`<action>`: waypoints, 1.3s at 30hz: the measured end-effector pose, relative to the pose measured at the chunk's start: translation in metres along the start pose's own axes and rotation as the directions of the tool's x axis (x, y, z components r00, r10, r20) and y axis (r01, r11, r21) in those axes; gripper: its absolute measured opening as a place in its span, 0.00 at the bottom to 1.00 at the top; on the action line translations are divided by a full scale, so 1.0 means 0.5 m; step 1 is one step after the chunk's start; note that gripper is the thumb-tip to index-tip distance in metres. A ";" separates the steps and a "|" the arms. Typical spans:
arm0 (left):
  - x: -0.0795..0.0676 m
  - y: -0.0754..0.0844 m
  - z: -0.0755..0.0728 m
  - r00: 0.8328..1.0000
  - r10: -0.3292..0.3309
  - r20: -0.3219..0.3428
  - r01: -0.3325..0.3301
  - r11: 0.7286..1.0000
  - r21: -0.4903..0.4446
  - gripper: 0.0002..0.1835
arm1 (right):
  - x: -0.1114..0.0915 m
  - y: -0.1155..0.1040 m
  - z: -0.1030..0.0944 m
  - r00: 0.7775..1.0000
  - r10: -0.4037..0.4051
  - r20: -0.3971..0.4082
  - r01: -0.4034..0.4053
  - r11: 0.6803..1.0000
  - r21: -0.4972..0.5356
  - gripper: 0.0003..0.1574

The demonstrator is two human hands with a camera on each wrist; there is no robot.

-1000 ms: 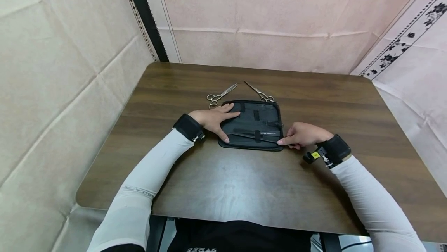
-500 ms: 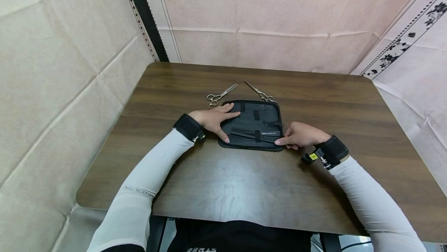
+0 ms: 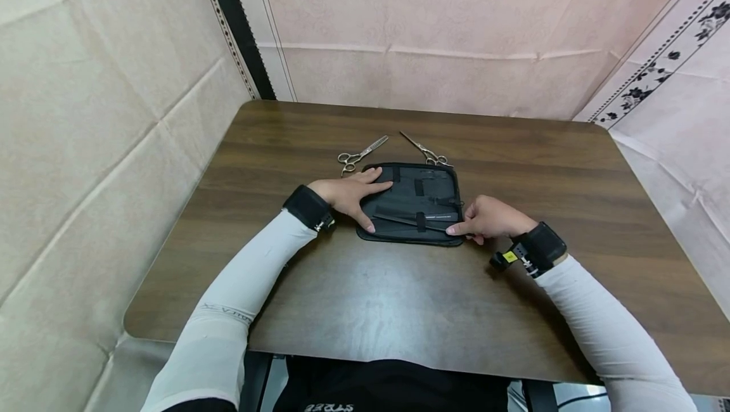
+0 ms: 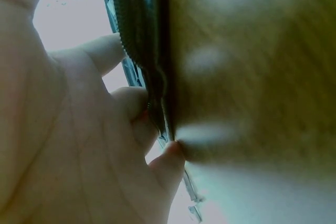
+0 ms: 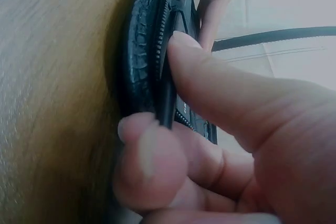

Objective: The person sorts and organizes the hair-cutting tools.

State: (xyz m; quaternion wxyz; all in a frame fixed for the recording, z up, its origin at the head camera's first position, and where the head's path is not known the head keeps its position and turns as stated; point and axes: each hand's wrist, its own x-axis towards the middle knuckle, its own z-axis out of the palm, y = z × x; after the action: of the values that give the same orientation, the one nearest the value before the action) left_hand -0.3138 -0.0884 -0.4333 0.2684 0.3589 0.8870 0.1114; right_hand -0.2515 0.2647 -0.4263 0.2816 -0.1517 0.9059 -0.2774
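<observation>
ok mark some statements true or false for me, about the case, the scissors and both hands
1. The open, rectangular black zip-edged case lies on the brown wooden table. True.
2. Both silver metal scissors lie inside the case. False: the left scissors and right scissors lie at its far side.
3. The right hand holds a slim black rod-like tool. True.
4. The left hand is a fist. False: the left hand spreads its fingers at the case's left side.
</observation>
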 end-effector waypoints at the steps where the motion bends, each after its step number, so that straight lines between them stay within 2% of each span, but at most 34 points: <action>1: 0.000 0.000 -0.001 1.000 -0.001 0.000 0.001 1.000 -0.001 0.63 | 0.000 -0.001 -0.001 1.000 0.004 -0.004 -0.004 1.000 0.001 0.36; 6: -0.001 0.000 -0.002 1.000 -0.002 0.003 0.002 1.000 0.007 0.63 | 0.002 -0.003 -0.002 0.999 0.029 -0.021 -0.029 1.000 0.010 0.34; 18: -0.003 0.006 -0.006 1.000 -0.002 0.004 0.002 1.000 0.007 0.62 | 0.010 -0.011 0.012 0.997 0.030 -0.065 -0.030 1.000 -0.001 0.35; 28: -0.001 0.007 -0.006 1.000 -0.013 0.007 0.013 1.000 0.000 0.62 | 0.019 -0.027 0.035 0.987 0.043 -0.155 -0.037 0.998 0.041 0.38; 35: -0.002 0.004 -0.003 1.000 -0.012 0.002 0.012 1.000 0.000 0.63 | 0.020 -0.030 0.038 0.990 0.028 -0.140 -0.022 0.999 0.045 0.37; 39: -0.004 -0.001 -0.005 1.000 0.005 0.009 -0.005 1.000 -0.022 0.60 | 0.018 -0.021 0.023 0.996 -0.049 -0.071 0.052 0.998 0.041 0.31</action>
State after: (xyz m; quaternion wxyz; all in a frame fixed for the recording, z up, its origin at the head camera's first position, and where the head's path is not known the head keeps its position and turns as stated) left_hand -0.3144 -0.0902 -0.4305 0.2764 0.3585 0.8835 0.1203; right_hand -0.2506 0.2477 -0.4322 0.2458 -0.1586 0.9049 -0.3091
